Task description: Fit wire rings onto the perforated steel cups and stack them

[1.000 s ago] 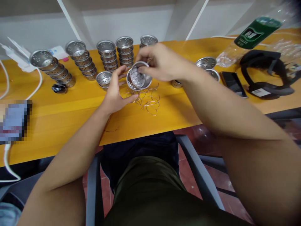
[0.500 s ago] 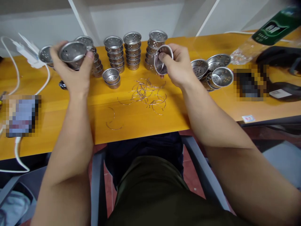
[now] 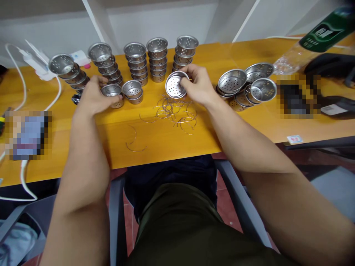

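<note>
My left hand point(image 3: 95, 96) curves around a small perforated metal cup point(image 3: 113, 90) low over the table, thumb at its near right side and fingers behind. Right beside that cup stands a short stack of similar cups point(image 3: 132, 90). Between thumb and fingers of my right hand point(image 3: 195, 84) is another perforated metal cup point(image 3: 174, 87), tilted so its holed bottom shows through the mouth. Just below it, thin curved wire pieces point(image 3: 169, 111) lie in a loose tangle. Behind both hands stand several taller cup stacks point(image 3: 158, 59), the leftmost stack point(image 3: 65, 66) leaning.
More metal cups point(image 3: 235, 83) lie clustered at the right. Beyond them are a green-labelled plastic bottle point(image 3: 310, 40) and a blurred dark object point(image 3: 294, 96). On the left lie a phone point(image 3: 30, 136) with a white cable and a white adapter point(image 3: 37, 66). A shelf divider backs the table.
My left hand has come down and right with its cup, in front of the stacks. My right hand has shifted left and slightly down, turning its cup's mouth more towards me.
</note>
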The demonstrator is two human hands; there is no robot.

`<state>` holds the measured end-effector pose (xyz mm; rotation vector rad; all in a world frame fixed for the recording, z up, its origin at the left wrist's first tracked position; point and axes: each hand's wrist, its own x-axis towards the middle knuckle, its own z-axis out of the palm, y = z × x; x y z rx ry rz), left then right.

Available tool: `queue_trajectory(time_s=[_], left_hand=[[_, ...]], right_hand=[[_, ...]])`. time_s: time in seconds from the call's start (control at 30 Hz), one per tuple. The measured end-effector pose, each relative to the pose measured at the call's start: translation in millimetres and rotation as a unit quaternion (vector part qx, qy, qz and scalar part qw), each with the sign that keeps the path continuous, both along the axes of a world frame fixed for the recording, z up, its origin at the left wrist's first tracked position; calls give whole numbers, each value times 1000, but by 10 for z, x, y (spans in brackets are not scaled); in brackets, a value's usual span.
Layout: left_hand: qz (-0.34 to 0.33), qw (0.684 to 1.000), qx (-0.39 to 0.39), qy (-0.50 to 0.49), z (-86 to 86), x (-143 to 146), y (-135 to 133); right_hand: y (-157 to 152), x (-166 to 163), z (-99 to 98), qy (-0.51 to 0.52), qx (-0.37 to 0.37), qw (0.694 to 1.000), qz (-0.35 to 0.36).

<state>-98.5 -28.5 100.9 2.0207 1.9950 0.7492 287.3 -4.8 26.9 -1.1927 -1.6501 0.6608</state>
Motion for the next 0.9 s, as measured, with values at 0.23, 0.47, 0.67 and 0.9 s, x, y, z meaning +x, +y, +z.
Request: queue_trajectory(time_s=[0.23, 0.47, 0.67, 0.9], left_hand=[[-69, 998, 4, -16, -108, -182, 113], [-254, 903, 313, -152, -447, 95, 332], [-365, 903, 126, -188, -785, 900, -21], [-382, 897, 126, -184, -893, 831, 76]], right_hand=[[-56, -69, -20, 60, -47, 996, 44], [-242, -249, 88, 77, -78, 991, 73], [-511, -529, 210, 34, -70, 991, 111], [-347, -336, 162, 35, -80, 991, 100]])
